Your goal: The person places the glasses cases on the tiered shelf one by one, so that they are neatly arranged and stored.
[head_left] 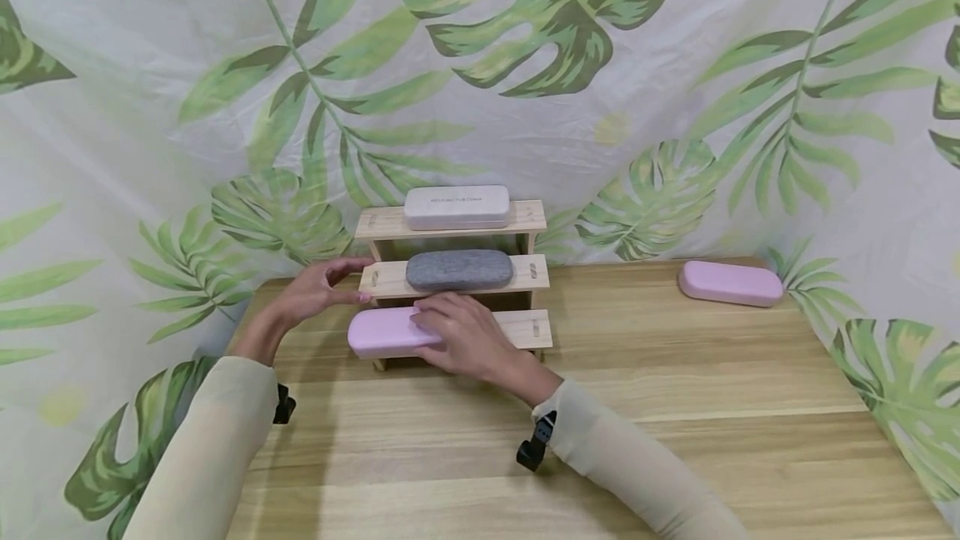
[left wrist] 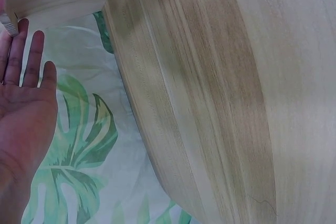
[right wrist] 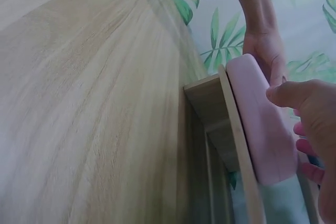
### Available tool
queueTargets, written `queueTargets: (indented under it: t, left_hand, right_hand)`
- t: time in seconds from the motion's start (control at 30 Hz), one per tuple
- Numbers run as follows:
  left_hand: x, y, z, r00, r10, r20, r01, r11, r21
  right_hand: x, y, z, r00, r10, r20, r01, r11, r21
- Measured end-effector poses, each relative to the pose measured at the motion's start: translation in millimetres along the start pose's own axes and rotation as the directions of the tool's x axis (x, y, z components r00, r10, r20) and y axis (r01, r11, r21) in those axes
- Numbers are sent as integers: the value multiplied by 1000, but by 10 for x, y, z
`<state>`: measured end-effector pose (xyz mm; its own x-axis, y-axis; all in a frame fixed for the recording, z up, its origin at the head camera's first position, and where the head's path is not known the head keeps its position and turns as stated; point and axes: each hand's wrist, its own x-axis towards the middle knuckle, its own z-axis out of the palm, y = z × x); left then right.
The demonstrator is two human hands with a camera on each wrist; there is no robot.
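Note:
A three-step wooden rack (head_left: 536, 327) stands against the back of the table. Across the left part of its lowest step lies a pink glasses case (head_left: 382, 332), its left end jutting past the board. My right hand (head_left: 468, 336) grips this case near its right end, thumb in front and fingers behind. At the rack's left end, my left hand (head_left: 318, 290) touches the middle step with thumb and index finger spread; its other fingers look straight in the left wrist view. A grey fabric glasses case (head_left: 459, 270) rests on the middle step, a white one (head_left: 456, 207) on the top step.
Another pink glasses case (head_left: 731, 283) lies at the table's far right corner. The wood-grain table (head_left: 600, 457) meets a leaf-printed cloth (head_left: 525, 132) behind and at the sides. Each wrist wears a small black camera mount (head_left: 536, 442).

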<state>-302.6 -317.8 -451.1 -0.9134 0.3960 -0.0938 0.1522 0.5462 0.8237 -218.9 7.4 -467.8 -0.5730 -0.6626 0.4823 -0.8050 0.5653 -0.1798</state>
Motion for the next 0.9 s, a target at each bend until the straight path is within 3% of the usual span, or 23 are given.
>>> queueTargets:
  t: [0.23,0.9]
  left_hand:
    - [-3,13,-4,1000,-5,-6,5,1000,14]
    - [-11,13,5,1000,-7,-5,7,1000,7]
  right_hand:
    - [-94,45,-148,1000,-6,3,6,999,32]
    - [-461,260,-491,991,-131,-39,132,991,26]
